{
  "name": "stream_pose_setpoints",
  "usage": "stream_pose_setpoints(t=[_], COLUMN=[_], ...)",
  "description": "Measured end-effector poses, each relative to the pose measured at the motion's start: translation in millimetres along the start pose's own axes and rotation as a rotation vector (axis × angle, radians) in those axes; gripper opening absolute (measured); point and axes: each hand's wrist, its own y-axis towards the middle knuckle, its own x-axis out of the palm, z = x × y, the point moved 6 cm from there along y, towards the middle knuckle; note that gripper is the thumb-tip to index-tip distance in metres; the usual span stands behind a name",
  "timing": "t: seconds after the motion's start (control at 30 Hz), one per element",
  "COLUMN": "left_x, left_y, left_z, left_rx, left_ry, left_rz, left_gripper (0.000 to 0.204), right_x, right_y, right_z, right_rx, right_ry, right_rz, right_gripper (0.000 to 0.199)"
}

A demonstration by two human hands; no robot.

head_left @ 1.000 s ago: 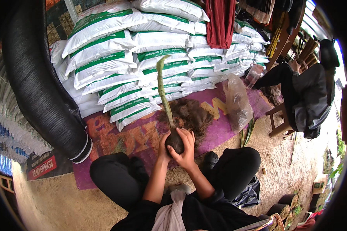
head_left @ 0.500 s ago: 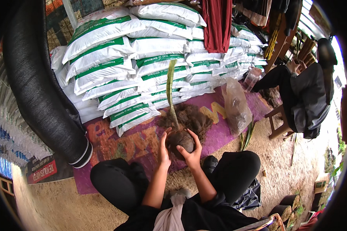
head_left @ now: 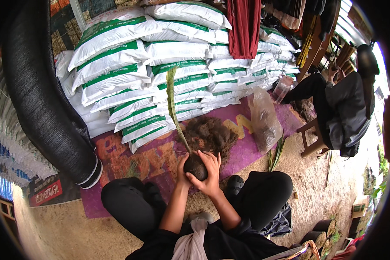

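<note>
Between my two hands is a dark, round root ball (head_left: 196, 167) of a plant, held just above the near part of a purple printed sheet. A single long, yellow-edged green leaf (head_left: 171, 97) rises from its far side and leans left. My left hand (head_left: 183, 172) is cupped along the ball's left side. The right hand (head_left: 210, 174) wraps its right side, thumb across the near face and fingers over the far side. Just beyond lies a heap of brown fibre (head_left: 212, 135) on the sheet (head_left: 247, 156). The ball's underside is hidden.
White and green sacks (head_left: 177, 52) are stacked behind the sheet. A clear plastic bag (head_left: 264, 121) and cut leaves (head_left: 278, 154) lie to the right. A black roll (head_left: 52, 104) stands at the left. Another person (head_left: 342, 104) sits on a low stool (head_left: 312, 138) at the right.
The root ball has turned and come slightly nearer, and its leaf has swung left. My right hand has shifted, with its fingers now over the ball's far side.
</note>
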Motion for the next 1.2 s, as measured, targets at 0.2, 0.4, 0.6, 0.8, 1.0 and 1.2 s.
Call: stream_pose_setpoints(t=[0.2,0.4,0.6,0.8,1.0,1.2], left_x=[-1.1,15.2,20.7,-15.6,-18.0,1.3], left_y=[1.9,-0.6,3.8,9.0,8.0,-5.0], left_z=[5.8,16.0,9.8,4.9,22.7,23.7], left_rx=[-0.019,0.088,0.091,0.008,0.016,0.132], left_ry=[0.074,0.32,0.04,0.072,0.022,0.147], left_rz=[0.108,0.084,-0.054,0.007,0.17,0.162], left_gripper=[0.043,0.06,0.067,0.035,0.035,0.052], right_x=[-1.6,-2.6,6.7,10.7,0.8,14.9], right_y=[2.4,-2.5,-2.0,-2.6,4.3,-4.8], right_z=[4.7,41.3,15.8,18.3,18.2,29.3], right_rx=[0.122,0.332,0.149,0.114,0.174,0.289], right_ry=[0.089,0.452,0.306,0.18,0.272,0.481], right_rz=[0.041,0.2,0.077,0.029,0.093,0.138], right_gripper=[0.068,0.061,0.064,0.065,0.062,0.071])
